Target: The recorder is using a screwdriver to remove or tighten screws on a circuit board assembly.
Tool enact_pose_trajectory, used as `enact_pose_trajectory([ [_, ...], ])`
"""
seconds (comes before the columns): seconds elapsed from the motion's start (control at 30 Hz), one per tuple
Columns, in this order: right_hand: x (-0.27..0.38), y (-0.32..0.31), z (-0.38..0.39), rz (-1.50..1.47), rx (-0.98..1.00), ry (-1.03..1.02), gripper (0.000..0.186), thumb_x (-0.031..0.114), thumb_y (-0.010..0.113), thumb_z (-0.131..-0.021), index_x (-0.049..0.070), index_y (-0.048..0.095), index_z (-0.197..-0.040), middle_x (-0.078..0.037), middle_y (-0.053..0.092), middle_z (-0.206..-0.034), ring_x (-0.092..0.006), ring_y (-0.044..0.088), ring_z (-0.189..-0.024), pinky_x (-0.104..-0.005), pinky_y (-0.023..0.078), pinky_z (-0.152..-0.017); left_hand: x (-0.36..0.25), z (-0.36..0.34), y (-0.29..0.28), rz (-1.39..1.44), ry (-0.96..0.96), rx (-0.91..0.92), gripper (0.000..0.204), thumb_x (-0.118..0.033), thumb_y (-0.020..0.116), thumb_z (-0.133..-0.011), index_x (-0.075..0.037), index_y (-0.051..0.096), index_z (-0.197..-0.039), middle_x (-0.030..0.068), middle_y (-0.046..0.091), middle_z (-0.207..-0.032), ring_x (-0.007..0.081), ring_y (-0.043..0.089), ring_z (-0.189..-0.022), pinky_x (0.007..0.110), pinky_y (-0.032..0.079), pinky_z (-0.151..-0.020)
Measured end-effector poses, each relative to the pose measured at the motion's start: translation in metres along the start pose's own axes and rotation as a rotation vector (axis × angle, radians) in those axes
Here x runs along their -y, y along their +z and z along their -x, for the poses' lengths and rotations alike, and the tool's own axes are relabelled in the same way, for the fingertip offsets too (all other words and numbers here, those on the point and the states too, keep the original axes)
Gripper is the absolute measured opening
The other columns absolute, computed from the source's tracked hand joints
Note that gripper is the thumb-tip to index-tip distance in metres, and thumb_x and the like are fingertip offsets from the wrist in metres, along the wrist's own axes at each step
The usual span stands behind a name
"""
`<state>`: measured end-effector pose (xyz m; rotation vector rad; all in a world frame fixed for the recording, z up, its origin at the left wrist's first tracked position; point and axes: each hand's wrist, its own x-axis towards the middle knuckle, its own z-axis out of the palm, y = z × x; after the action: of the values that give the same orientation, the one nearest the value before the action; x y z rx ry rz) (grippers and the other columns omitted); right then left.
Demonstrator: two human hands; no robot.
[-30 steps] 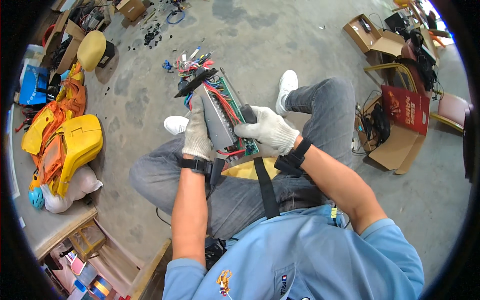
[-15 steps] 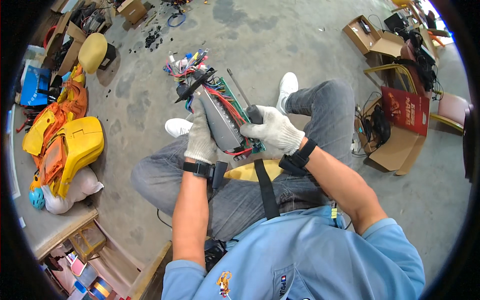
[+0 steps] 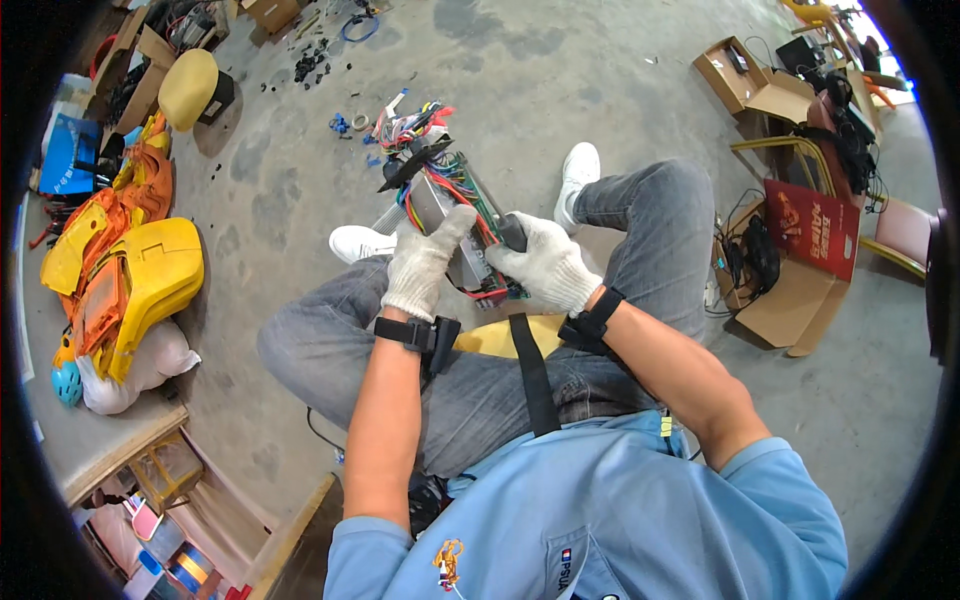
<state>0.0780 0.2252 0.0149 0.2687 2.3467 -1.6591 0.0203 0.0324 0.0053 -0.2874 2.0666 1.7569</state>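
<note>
A motor controller [image 3: 431, 204] with a grey metal body and an exposed green circuit board [image 3: 517, 292] is held between my hands above my lap. My gloved left hand [image 3: 425, 262] is closed around its left side, the thumb lying across the metal. In my gloved right hand [image 3: 550, 262] is a screwdriver [image 3: 512, 234], gripped by its dark handle, its shaft lying along the board. That hand also rests against the controller's right edge. Coloured wires [image 3: 410, 132] spread from the far end, with black tape or sleeve around them. The screwdriver tip is hard to make out.
Beyond the wires, blue bits [image 3: 340, 124] and a small ring [image 3: 360, 122] lie on the concrete floor. A grey ribbed piece [image 3: 384, 218] is beside my left shoe. Yellow and orange plastic shells [image 3: 150, 290] stand left; an open cardboard box [image 3: 800, 295] with cables stands right.
My left hand has shifted its hold, its thumb now across the metal body. The controller's wired end has swung right, and the screwdriver shaft has dropped closer to the board.
</note>
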Motion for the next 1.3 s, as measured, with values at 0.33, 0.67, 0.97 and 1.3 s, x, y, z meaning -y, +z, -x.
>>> enact_pose_trajectory([
  [0.33,0.013,-0.004,0.0,0.005,0.031,0.067,0.034,0.027,0.077,-0.093,0.003,0.074,-0.117,-0.022,0.078,-0.098,-0.0371,0.077,-0.092,-0.0434,0.058,-0.084,-0.001,-0.001,-0.002,0.111,-0.084,0.018,0.052,-0.023,0.087,-0.091,-0.004,0.065,-0.134,0.0075,0.074,-0.113,0.0193,0.072,-0.097,0.037,0.061,-0.084],
  [0.67,0.002,-0.005,-0.001,-0.015,0.031,-0.021,0.036,0.023,0.078,-0.093,0.004,0.073,-0.123,-0.021,0.078,-0.1,-0.0348,0.078,-0.094,-0.0411,0.059,-0.086,0.011,-0.002,0.007,0.137,0.037,-0.085,0.066,-0.039,0.095,-0.081,0.001,0.069,-0.126,0.0113,0.077,-0.105,0.02,0.074,-0.09,0.038,0.061,-0.081],
  [0.97,0.012,-0.018,0.011,-0.058,0.039,0.123,0.043,0.036,0.075,-0.098,0.004,0.073,-0.125,-0.021,0.079,-0.11,-0.0286,0.078,-0.102,-0.0401,0.058,-0.091,-0.016,0.004,-0.004,0.021,-0.076,-0.097,0.075,-0.032,0.095,-0.083,0.005,0.056,-0.136,0.0137,0.072,-0.114,0.0218,0.073,-0.095,0.038,0.063,-0.081],
  [1.3,0.058,-0.082,0.057,0.32,0.194,-0.049,0.047,0.021,0.067,-0.102,0.0,0.064,-0.143,-0.022,0.074,-0.123,-0.0331,0.074,-0.116,-0.0391,0.055,-0.103,-0.002,-0.005,-0.021,-0.017,-0.062,-0.295,0.091,-0.04,0.099,-0.075,0.009,0.052,-0.135,0.0206,0.072,-0.12,0.0293,0.073,-0.103,0.039,0.061,-0.09],
])
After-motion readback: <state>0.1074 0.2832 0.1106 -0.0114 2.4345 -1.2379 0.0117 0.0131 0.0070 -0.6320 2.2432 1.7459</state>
